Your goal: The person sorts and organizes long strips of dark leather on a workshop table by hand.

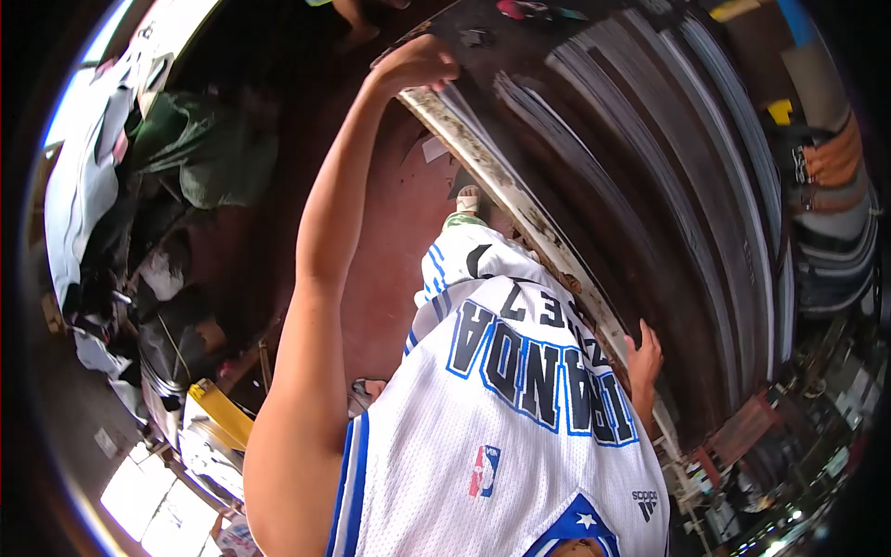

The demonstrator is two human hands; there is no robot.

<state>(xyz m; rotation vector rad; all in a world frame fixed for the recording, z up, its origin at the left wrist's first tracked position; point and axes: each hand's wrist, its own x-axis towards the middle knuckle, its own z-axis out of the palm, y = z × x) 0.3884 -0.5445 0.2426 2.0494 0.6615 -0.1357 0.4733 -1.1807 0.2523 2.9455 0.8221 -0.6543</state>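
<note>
At the upper middle, my left hand [419,65] rests over the far corner of a worn table edge [506,190]. Its fingers curl inward near the ends of long dark strips; what lies under them is hidden. My right hand [643,357] is low on the right side, by the near part of that edge. The fingers there are apart, with the thumb raised, beside the dark surface. Long grey and dark strips [640,167] lie side by side across the tabletop, appearing curved in this wide view.
Red-brown floor [390,251] shows left of the table. Piled cloth and a green bag-like bundle [218,153] stand at the left, near a yellow bar [221,416]. Stacked orange and grey material [835,176] is at the far right. Part of another person [357,17] shows at the top.
</note>
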